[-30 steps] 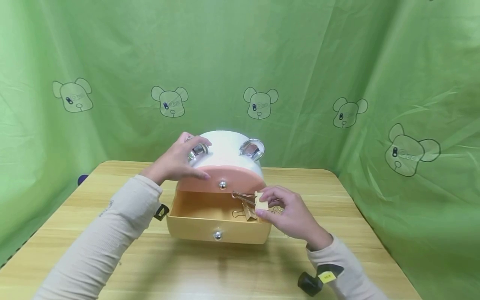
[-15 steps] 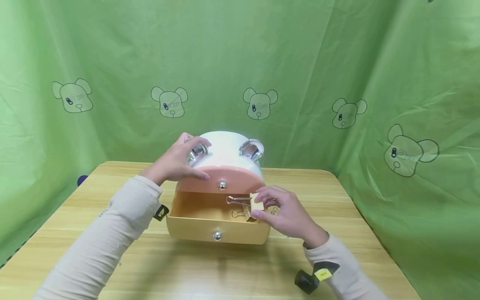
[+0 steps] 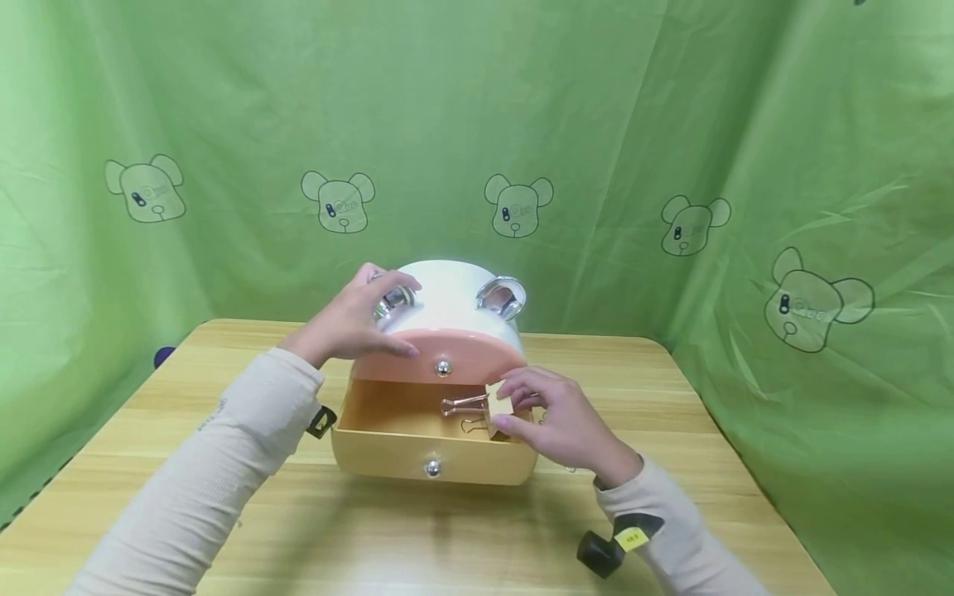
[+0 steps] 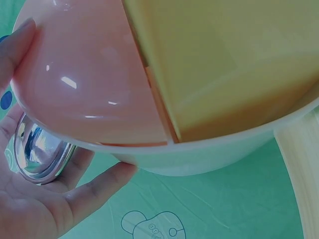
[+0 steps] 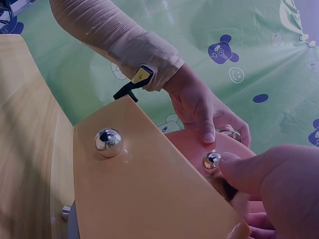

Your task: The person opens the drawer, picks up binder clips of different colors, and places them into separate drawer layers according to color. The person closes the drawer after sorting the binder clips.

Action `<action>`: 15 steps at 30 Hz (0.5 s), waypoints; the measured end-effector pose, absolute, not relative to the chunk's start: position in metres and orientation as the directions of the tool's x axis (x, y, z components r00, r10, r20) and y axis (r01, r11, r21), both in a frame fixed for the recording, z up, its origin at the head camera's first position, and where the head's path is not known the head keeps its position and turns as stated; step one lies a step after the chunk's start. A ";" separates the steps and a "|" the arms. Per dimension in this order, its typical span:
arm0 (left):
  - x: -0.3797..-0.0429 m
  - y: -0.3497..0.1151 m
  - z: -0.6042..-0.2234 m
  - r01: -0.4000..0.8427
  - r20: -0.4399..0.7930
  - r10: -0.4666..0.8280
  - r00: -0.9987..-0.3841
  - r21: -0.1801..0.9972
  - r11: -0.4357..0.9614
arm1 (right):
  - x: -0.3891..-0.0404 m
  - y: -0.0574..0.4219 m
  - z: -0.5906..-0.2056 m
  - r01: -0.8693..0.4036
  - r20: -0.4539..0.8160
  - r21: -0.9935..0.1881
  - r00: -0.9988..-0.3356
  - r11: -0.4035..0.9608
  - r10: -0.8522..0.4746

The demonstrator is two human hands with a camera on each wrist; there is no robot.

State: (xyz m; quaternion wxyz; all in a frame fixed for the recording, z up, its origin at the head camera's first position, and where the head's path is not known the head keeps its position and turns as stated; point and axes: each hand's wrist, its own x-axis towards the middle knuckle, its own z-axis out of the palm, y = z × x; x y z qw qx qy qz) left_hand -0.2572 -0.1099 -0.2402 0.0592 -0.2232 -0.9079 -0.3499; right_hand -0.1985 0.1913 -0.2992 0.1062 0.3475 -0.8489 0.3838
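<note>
A small drawer box with a white top [image 3: 447, 290] and chrome ears stands on the table. My left hand [image 3: 350, 319] grips its upper left side around the left ear [image 4: 42, 152], thumb on the pink upper drawer [image 3: 480, 356], which is shut. Below it, the yellow lower drawer [image 3: 383, 457] is pulled out. Over that drawer's right part, my right hand [image 3: 562, 418] pinches a yellow binder clip [image 3: 499, 400] between thumb and fingers, its wire handles pointing left. Another binder clip [image 3: 474, 426] lies inside the drawer, partly hidden behind the held one.
A wooden table [image 3: 298, 530] carries the box. Just right of the drawer, a bit of metal wire [image 3: 571, 469] shows beside my right hand, mostly hidden. A green curtain [image 3: 432, 99] with bear drawings hangs behind and at both sides.
My right hand has moved left with the binder clip, farther over the open drawer, and the clip has turned until its handles lie nearly level. My left hand stays in place.
</note>
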 end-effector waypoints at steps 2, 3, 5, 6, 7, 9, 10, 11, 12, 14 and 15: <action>-0.257 -0.110 -0.240 0.447 0.264 0.364 -0.893 0.609 0.654 | -0.199 0.191 -0.299 -0.661 0.434 -0.580 -0.746 0.476 -0.506; -0.258 -0.110 -0.241 0.448 0.265 0.364 -0.893 0.610 0.654 | -0.199 0.190 -0.299 -0.658 0.429 -0.578 -0.748 0.482 -0.506; -0.258 -0.110 -0.241 0.448 0.266 0.364 -0.893 0.611 0.653 | -0.198 0.191 -0.299 -0.652 0.422 -0.578 -0.754 0.491 -0.503; -0.258 -0.110 -0.241 0.449 0.267 0.364 -0.892 0.610 0.653 | -0.199 0.190 -0.299 -0.648 0.420 -0.579 -0.757 0.495 -0.501; -0.258 -0.110 -0.241 0.450 0.268 0.364 -0.892 0.610 0.652 | -0.199 0.191 -0.299 -0.645 0.418 -0.581 -0.760 0.496 -0.498; -0.258 -0.110 -0.241 0.452 0.269 0.366 -0.891 0.610 0.651 | -0.199 0.191 -0.299 -0.638 0.415 -0.586 -0.765 0.499 -0.492; -0.258 -0.110 -0.241 0.452 0.270 0.367 -0.890 0.610 0.650 | -0.199 0.191 -0.299 -0.635 0.415 -0.590 -0.768 0.499 -0.488; -0.258 -0.110 -0.241 0.453 0.270 0.367 -0.890 0.611 0.650 | -0.199 0.191 -0.299 -0.633 0.415 -0.592 -0.770 0.499 -0.484; -0.258 -0.110 -0.241 0.453 0.268 0.368 -0.890 0.611 0.649 | -0.199 0.192 -0.299 -0.630 0.414 -0.595 -0.773 0.500 -0.481; -0.257 -0.110 -0.241 0.454 0.267 0.371 -0.889 0.610 0.649 | -0.200 0.193 -0.300 -0.628 0.416 -0.598 -0.774 0.498 -0.477; -0.257 -0.110 -0.241 0.456 0.268 0.373 -0.888 0.610 0.648 | -0.200 0.193 -0.300 -0.628 0.417 -0.597 -0.774 0.498 -0.476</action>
